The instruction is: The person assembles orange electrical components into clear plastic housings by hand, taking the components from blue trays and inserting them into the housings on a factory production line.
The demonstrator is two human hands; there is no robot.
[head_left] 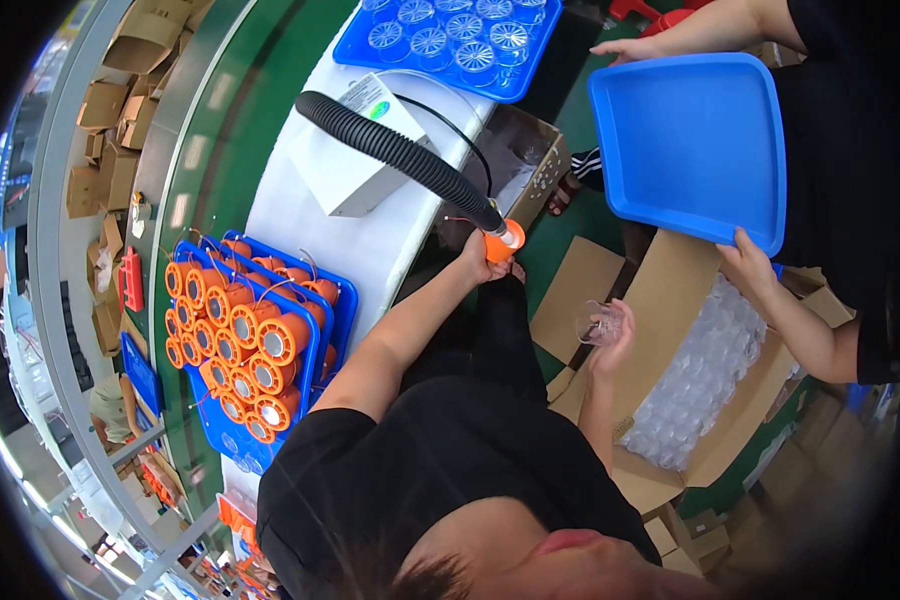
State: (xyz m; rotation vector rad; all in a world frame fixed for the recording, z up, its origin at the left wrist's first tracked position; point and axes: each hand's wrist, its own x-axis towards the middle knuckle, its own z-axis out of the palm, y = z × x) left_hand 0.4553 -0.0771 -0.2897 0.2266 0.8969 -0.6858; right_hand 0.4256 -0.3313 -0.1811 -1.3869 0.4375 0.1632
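Observation:
My left hand (478, 262) is wrapped round an orange cylindrical housing (501, 246). The mouth of a black corrugated hose (410, 150) meets the top of that housing; whether they touch, I cannot tell. A white box-shaped machine (355, 165) stands beside the hose on the white-covered table (295, 245). In my right hand (618, 340) is a clear plastic cup (592, 325), pinched by its side. Just past that hand, an open cardboard box (660, 300) holds many clear plastic pieces (695, 375).
Stacked blue trays (342, 330) at the left carry many orange housings (240, 340) with thin wires. Another blue tray (515, 80) bears clear cups. At the right, another person's hands (755, 265) hold a blue tray (695, 150). An open carton (540, 150) sits beside the table.

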